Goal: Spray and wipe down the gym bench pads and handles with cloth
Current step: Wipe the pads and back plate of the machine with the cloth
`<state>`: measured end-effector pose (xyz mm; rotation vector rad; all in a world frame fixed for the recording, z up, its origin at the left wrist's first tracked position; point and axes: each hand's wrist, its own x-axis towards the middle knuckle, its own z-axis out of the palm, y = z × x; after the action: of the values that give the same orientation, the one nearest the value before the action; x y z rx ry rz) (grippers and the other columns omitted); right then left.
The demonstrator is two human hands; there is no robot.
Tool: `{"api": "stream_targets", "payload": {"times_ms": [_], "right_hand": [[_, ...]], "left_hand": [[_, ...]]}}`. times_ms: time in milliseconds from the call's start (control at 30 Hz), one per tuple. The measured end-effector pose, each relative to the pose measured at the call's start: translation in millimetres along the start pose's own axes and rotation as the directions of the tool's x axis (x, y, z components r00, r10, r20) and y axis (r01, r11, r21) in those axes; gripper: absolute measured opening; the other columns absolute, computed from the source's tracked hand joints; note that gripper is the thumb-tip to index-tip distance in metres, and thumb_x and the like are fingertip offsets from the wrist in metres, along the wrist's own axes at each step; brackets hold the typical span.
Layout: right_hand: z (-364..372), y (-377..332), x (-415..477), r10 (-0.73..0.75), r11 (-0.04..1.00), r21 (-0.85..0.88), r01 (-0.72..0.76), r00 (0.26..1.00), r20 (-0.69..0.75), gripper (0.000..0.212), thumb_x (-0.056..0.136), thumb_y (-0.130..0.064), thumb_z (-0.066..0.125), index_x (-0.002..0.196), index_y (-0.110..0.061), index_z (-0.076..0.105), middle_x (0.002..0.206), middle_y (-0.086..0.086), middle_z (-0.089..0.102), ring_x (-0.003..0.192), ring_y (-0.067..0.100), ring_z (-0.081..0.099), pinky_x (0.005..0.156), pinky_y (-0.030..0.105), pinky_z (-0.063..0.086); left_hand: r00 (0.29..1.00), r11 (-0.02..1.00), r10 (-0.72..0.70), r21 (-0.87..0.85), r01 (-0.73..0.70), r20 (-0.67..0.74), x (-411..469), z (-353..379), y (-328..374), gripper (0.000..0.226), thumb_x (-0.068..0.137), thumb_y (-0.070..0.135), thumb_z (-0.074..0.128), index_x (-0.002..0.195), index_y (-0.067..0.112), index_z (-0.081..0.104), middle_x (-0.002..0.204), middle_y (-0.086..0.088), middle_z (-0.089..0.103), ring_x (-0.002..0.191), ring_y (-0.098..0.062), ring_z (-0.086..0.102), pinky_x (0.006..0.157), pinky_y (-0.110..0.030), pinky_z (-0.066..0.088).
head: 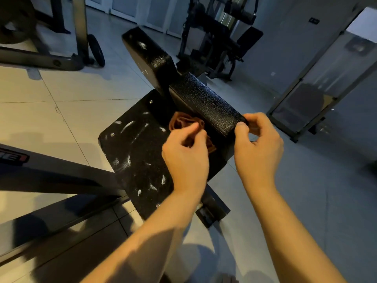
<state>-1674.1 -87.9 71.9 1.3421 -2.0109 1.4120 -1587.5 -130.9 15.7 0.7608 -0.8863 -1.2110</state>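
Both bare forearms reach in from the bottom edge, angled up and inward toward the bench. Left hand (185, 158) back-up, wrist straight, fingers curled down over the crumpled rust-brown cloth (180, 121) and gripping it; folds of the fabric show above the knuckles and below the palm. Right hand (260, 149) beside it, slightly higher, thumb and curled forefinger pinching the near end of the black pebble-textured cylindrical roller pad (206, 102); the other fingers tuck behind the end cap, partly hidden. The cloth lies on the flat black textured seat pad (132, 152), bunched against the foot of the roller pad. The seat pad is marked with white wet-looking streaks and carries small metal studs near its edges. A black steel frame beam (53, 176) runs off to the left below the seat. Beyond the roller, a second black padded block (152, 53) tilts away, with shiny patches on top. Pale tiled floor (85, 88) all around. Farthest back, a dark weight machine (220, 39) and a small black wheel (97, 50).
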Motion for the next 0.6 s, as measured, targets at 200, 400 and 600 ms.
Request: {"api": "stream_targets", "payload": {"times_ms": [200, 400, 600], "right_hand": [[4, -1, 2, 0.033, 0.999, 0.035, -0.032, 0.999, -0.033, 0.012, 0.086, -0.026, 0.054, 0.086, -0.026, 0.066, 0.081, -0.013, 0.066, 0.071, 0.008, 0.058, 0.062, 0.028, 0.046], [0, 4, 0, 0.009, 0.999, 0.041, -0.01, 1.0, 0.025, 0.013, 0.094, -0.026, 0.056, 0.095, -0.025, 0.069, 0.089, -0.011, 0.068, 0.08, 0.007, 0.062, 0.06, 0.015, 0.042], [5, 7, 0, -0.034, 0.999, 0.026, 0.035, 0.999, -0.034, 0.01, 0.094, -0.026, 0.056, 0.095, -0.028, 0.066, 0.089, -0.011, 0.067, 0.085, 0.006, 0.063, 0.064, 0.024, 0.05]], "left_hand": [[0.987, 0.987, -0.16, -0.019, 0.16, 0.0, 10, -18, -13, 0.022, 0.092, 0.009, 0.074, 0.11, 0.019, 0.077, 0.102, 0.003, 0.076, 0.094, -0.003, 0.073, 0.086, -0.019, 0.058], [0.971, 0.974, -0.226, -0.052, 0.222, -0.076, 56, -8, -16, 0.022, 0.091, 0.011, 0.075, 0.111, 0.02, 0.078, 0.106, 0.004, 0.076, 0.098, -0.006, 0.072, 0.093, -0.027, 0.058], [0.96, 0.961, -0.263, -0.061, 0.269, 0.092, 15, -2, -17, 0.02, 0.09, 0.004, 0.073, 0.107, 0.014, 0.077, 0.098, -0.002, 0.077, 0.093, -0.011, 0.074, 0.082, -0.022, 0.059]]}}
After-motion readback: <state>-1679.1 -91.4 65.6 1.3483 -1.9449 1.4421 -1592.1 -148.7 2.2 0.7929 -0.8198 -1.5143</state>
